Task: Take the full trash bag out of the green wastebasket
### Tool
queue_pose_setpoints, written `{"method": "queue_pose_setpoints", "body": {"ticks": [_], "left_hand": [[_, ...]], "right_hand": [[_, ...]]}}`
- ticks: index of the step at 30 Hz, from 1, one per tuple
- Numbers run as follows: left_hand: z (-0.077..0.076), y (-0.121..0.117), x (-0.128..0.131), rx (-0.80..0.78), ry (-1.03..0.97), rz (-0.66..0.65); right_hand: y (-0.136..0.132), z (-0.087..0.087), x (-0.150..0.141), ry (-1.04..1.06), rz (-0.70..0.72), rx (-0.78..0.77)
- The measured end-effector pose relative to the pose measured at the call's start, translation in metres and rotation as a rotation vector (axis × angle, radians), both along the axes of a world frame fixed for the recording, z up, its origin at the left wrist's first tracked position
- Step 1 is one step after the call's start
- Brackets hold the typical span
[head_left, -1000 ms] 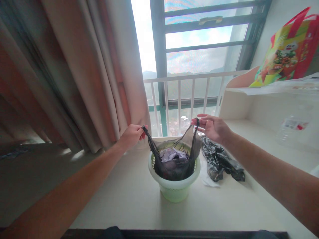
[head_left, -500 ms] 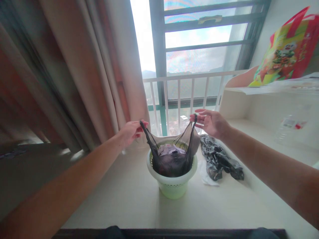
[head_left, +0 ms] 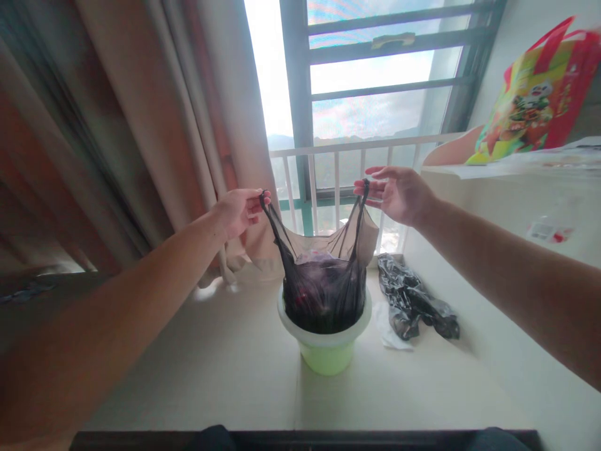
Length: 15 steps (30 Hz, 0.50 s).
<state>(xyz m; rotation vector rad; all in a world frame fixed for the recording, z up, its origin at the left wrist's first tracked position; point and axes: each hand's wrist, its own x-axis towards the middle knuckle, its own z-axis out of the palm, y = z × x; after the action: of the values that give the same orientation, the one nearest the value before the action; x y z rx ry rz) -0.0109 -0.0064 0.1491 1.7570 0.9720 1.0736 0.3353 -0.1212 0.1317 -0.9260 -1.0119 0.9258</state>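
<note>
A thin black garbage bag [head_left: 323,300] stretches up out of a pale green trash can [head_left: 326,351], its lower part still inside the rim. Crumpled light-coloured waste shows through the bag's open mouth. My left hand [head_left: 241,212] pinches the left handle loop of the bag, above and left of the can. On the other side, my right hand [head_left: 399,194] has its fingers hooked through the right handle loop, slightly higher. Both handles are pulled taut and spread apart.
A crumpled black plastic bag [head_left: 416,297] and a white paper [head_left: 392,332] lie right of the can. Curtains [head_left: 188,125] hang at left, a white railing [head_left: 335,181] and window behind. A colourful carrier bag [head_left: 530,100] stands on the right shelf, with a clear bottle [head_left: 549,230] below.
Both hands have risen, drawing the garbage bag higher out of the trash can. More of its dark body now shows above the rim. The can stays in place.
</note>
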Motion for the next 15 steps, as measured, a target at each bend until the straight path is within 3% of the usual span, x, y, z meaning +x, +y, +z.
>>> {"method": "queue_pose_setpoints", "body": {"ticks": [3,7,15], "left_hand": [[0.026,-0.007,-0.002,-0.068,-0.071,0.023],[0.06,-0.025,-0.002,-0.039,-0.21,0.017],[0.11,-0.048,-0.005,0.019,-0.42,0.02]], "right_hand": [[0.005,0.021,0.009,-0.059,-0.003,0.051],[0.006,0.051,0.012,-0.139,-0.066,0.152],[-0.022,0.097,0.005,-0.048,-0.145,0.238]]}}
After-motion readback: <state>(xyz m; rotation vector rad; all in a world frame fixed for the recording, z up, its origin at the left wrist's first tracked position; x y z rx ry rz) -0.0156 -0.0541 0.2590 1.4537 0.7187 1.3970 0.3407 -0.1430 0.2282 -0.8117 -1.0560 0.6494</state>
